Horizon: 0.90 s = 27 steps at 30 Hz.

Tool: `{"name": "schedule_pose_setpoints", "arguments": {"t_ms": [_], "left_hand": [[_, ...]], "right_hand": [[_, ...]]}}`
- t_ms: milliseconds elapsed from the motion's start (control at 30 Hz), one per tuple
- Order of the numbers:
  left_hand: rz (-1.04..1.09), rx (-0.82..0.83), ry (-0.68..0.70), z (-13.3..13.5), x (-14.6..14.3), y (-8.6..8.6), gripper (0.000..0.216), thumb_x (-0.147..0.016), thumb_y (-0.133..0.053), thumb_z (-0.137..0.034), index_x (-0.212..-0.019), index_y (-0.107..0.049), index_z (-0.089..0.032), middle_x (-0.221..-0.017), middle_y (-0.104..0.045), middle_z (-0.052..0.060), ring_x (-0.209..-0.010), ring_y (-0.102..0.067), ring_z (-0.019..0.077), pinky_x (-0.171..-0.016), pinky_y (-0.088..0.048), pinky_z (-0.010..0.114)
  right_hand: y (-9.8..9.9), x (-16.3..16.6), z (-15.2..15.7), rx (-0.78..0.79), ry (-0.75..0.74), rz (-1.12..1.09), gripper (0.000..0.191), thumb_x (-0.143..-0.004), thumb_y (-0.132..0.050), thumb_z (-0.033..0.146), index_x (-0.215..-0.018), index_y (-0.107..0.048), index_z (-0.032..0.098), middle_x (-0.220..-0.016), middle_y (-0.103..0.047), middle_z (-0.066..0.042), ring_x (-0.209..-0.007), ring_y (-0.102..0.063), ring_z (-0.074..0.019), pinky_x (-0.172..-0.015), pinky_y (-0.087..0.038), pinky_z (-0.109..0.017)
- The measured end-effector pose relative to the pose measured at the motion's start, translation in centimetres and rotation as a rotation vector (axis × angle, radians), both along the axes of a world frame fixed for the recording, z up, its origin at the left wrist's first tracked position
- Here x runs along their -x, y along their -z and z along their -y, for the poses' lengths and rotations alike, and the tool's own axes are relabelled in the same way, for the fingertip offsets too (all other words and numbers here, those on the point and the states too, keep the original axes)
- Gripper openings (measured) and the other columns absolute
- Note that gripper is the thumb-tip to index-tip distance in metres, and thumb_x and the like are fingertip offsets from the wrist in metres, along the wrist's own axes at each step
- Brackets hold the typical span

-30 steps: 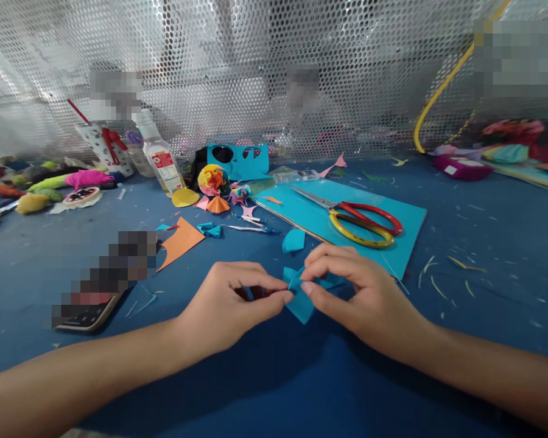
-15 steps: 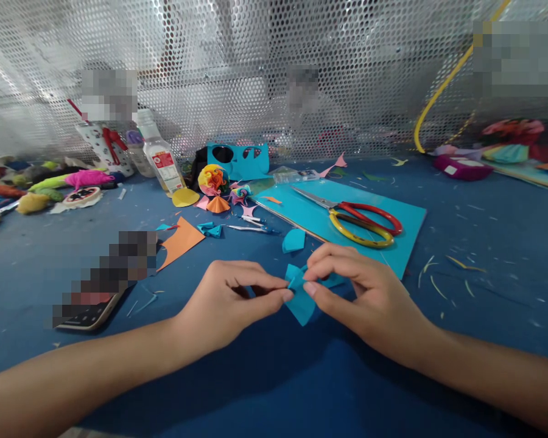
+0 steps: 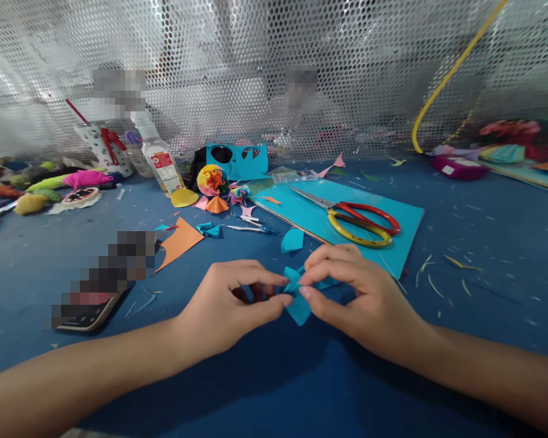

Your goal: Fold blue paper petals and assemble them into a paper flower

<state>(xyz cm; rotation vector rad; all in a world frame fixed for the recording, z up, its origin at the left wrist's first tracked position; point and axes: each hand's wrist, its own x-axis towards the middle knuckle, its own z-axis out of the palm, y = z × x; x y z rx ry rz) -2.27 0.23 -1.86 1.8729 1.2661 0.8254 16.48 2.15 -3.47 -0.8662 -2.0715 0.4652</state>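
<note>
Between my two hands is a small folded piece of blue paper [image 3: 298, 309], held just above the blue tabletop. My left hand [image 3: 237, 298] has its thumb and forefinger at the left edge of the paper, slightly parted around it. My right hand [image 3: 356, 286] pinches the paper from the right between thumb and fingertips. Another small folded blue paper [image 3: 292, 240] lies just beyond my fingers. Scissors [image 3: 360, 222] with red and yellow handles rest on a stack of blue sheets [image 3: 406, 234] behind my right hand.
An orange paper scrap [image 3: 182, 240] and a phone [image 3: 91, 319] lie left. Farther back stand a clear bottle [image 3: 162, 161], a multicoloured paper flower [image 3: 212, 180] and a blue cut-out sheet [image 3: 246, 161]. A purple object [image 3: 459, 167] lies right. Perforated metal [image 3: 347, 73] closes the back.
My left thumb and forefinger have parted a little at the paper's edge. My right fingers have shifted slightly left, still pinching the blue paper.
</note>
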Motion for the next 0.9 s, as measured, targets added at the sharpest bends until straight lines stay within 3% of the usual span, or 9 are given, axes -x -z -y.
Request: {"name": "schedule_pose_setpoints", "arguments": {"t_ms": [267, 533, 900], "left_hand": [[0.026, -0.064, 0.052, 0.06, -0.07, 0.09, 0.014, -0.076, -0.06, -0.022, -0.083, -0.072, -0.018, -0.065, -0.059, 0.001, -0.05, -0.045, 0.006, -0.044, -0.035, 0.018], [0.079, 0.052, 0.004, -0.1, -0.1, 0.16, 0.01, -0.069, -0.067, -0.024, -0.075, -0.073, -0.018, -0.062, -0.061, 0.001, -0.047, -0.044, 0.0062, -0.04, -0.032, 0.019], [0.088, 0.062, 0.022, 0.03, -0.23, -0.17, 0.006, -0.065, -0.072, -0.022, -0.068, -0.073, -0.017, -0.06, -0.063, 0.001, -0.049, -0.049, 0.0076, -0.043, -0.035, 0.018]], "right_hand": [[0.17, 0.14, -0.03, -0.064, -0.056, 0.013, 0.01, -0.071, -0.059, 0.012, -0.07, -0.058, 0.022, -0.071, -0.062, 0.004, -0.068, -0.056, -0.012, -0.07, -0.033, -0.033], [0.22, 0.03, -0.13, -0.092, -0.074, 0.028, 0.009, -0.071, -0.059, 0.012, -0.068, -0.06, 0.021, -0.07, -0.062, 0.004, -0.065, -0.055, -0.0106, -0.07, -0.03, -0.033], [0.14, 0.03, 0.07, -0.146, -0.082, 0.052, 0.008, -0.072, -0.061, 0.015, -0.069, -0.061, 0.023, -0.069, -0.062, 0.006, -0.061, -0.055, -0.0092, -0.07, -0.029, -0.033]]}}
